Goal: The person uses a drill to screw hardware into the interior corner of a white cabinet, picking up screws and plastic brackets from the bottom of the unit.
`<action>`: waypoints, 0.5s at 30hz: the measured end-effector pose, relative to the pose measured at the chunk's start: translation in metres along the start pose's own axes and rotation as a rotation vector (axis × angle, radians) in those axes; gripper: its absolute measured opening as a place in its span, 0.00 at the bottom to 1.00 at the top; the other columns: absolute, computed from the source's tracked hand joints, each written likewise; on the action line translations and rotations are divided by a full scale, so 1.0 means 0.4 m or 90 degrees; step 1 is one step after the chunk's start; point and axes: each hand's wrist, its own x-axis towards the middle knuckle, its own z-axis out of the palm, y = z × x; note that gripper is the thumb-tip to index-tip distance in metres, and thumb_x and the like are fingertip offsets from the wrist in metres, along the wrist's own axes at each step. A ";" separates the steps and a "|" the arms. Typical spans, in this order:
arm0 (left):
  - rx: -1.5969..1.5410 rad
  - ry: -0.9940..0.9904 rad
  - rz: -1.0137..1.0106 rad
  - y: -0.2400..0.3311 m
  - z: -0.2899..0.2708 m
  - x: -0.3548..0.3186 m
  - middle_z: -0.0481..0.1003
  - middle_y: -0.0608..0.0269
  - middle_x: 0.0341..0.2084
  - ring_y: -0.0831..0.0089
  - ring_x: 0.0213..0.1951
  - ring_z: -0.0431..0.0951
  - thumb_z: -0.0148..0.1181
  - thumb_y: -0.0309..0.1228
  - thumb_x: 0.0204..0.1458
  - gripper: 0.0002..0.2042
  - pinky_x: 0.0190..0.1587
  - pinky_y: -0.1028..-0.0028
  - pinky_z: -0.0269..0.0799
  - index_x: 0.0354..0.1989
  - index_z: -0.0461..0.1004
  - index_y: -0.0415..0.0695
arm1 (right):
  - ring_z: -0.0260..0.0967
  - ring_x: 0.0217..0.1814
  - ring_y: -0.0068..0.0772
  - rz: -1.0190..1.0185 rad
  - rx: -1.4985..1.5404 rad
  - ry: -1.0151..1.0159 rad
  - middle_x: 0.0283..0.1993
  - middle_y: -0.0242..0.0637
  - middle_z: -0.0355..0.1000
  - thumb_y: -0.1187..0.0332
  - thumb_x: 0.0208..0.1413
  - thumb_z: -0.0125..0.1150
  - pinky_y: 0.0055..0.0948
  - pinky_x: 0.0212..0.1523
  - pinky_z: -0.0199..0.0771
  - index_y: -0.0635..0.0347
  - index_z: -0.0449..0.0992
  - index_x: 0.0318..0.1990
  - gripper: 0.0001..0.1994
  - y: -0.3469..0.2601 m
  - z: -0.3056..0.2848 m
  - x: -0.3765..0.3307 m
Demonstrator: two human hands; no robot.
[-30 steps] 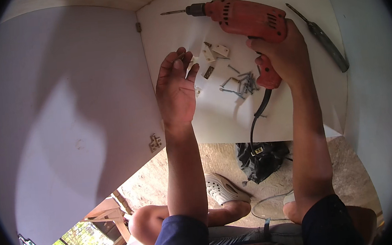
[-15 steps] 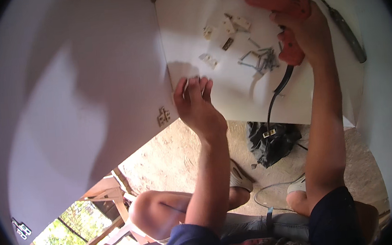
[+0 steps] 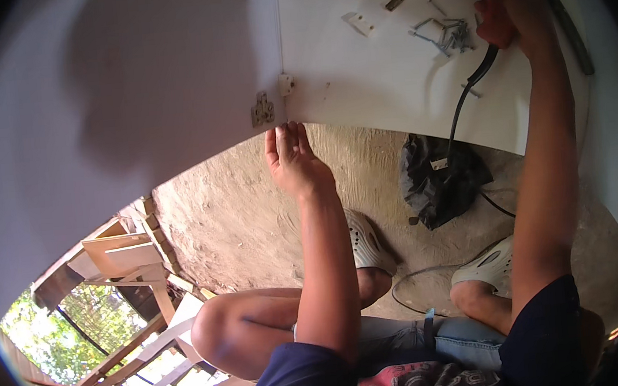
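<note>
We note pale lettering (image 3: pixel 454 385) on red and dark print across the front of the dark blue shirt (image 3: pixel 512 374), partly cut off below. Small pale label (image 3: pixel 439 164) at the black cord (image 3: pixel 453 127), against the black bag (image 3: pixel 434 200): marks too small for us to read.

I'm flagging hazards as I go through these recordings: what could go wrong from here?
The loose screws lie right beside the handle of the red drill, so a small shift of the right hand might scatter them. The black cord hangs over the edge of the white panel toward the black bag; a snag could tug the drill. The left hand has its fingertips near the panels' corner, where they might get pinched.
</note>
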 end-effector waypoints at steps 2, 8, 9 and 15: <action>-0.045 -0.013 -0.001 -0.016 0.000 0.002 0.78 0.50 0.56 0.61 0.61 0.80 0.63 0.26 0.69 0.20 0.67 0.66 0.80 0.66 0.67 0.37 | 0.75 0.24 0.31 -0.003 -0.017 0.011 0.28 0.35 0.75 0.76 0.55 0.71 0.33 0.23 0.81 0.63 0.76 0.48 0.14 0.000 0.007 -0.003; -0.142 -0.131 -0.067 -0.051 -0.086 0.075 0.80 0.72 0.45 0.80 0.42 0.76 0.65 0.29 0.69 0.18 0.45 0.73 0.71 0.65 0.71 0.52 | 0.79 0.27 0.34 -0.023 -0.076 0.003 0.33 0.38 0.77 0.73 0.54 0.72 0.39 0.30 0.86 0.64 0.73 0.52 0.20 0.025 0.019 -0.018; -0.152 -0.126 -0.061 -0.052 -0.097 0.090 0.80 0.72 0.45 0.80 0.42 0.76 0.65 0.29 0.69 0.18 0.45 0.73 0.71 0.65 0.71 0.52 | 0.77 0.26 0.32 -0.016 -0.080 -0.018 0.32 0.36 0.76 0.71 0.55 0.72 0.36 0.28 0.82 0.63 0.74 0.52 0.19 0.038 -0.002 -0.001; -0.134 -0.248 -0.170 -0.043 -0.128 0.133 0.82 0.74 0.52 0.78 0.50 0.79 0.69 0.31 0.66 0.18 0.58 0.63 0.69 0.63 0.78 0.52 | 0.69 0.22 0.22 0.009 -0.082 -0.151 0.29 0.29 0.70 0.62 0.61 0.71 0.26 0.19 0.69 0.58 0.76 0.52 0.17 0.044 -0.033 0.024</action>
